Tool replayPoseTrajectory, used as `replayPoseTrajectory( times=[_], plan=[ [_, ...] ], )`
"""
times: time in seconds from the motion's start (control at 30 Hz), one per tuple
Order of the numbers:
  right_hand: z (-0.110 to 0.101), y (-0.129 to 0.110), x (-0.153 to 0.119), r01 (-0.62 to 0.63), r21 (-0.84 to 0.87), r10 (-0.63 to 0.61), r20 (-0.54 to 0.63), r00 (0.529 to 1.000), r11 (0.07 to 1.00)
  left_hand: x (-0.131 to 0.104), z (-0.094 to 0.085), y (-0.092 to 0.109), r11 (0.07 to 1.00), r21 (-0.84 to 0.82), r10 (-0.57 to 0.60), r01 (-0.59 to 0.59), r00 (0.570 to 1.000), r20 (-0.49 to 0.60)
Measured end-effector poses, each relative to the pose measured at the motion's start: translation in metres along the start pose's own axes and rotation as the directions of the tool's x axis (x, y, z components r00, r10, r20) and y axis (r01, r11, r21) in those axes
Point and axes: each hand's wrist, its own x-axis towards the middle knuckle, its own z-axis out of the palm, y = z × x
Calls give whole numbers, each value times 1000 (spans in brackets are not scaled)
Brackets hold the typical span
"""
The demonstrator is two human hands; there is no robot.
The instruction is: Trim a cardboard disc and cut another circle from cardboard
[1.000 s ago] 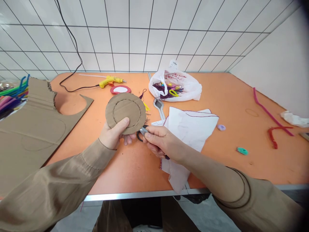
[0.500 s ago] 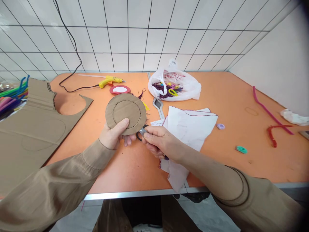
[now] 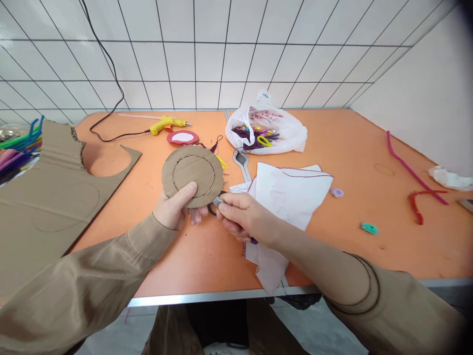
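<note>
Left hand (image 3: pixel 176 209) pinches the cardboard disc (image 3: pixel 192 175) at its near edge, thumb on top, fingers under. Right hand (image 3: pixel 244 217), just right of it, is closed around scissors (image 3: pixel 215 203) whose tip meets the disc's lower right rim. White cloth (image 3: pixel 288 197) lies beyond the right hand.

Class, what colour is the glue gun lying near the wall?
Yellow: the glue gun shows best in the head view.

Orange table (image 3: pixel 369 148) against white tiled walls (image 3: pixel 207 54), evenly lit
</note>
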Motion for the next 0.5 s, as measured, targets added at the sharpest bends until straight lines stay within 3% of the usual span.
replayPoseTrajectory(
  times=[0.1,0.27,0.5],
  plan=[
    [-1,2,1,-10,8,10,19,1000,1000,1,-1,-2,999,29,32,-32,999,-1],
    [-2,3,2,153,-192,-170,-70,983,969,3,-1,-1,1000,9,9,-9,1000,-12],
    [0,-1,2,52,-76,-57,-71,996,996,14,-6,-4,974,-146,-170,176,984,54]
  ],
)
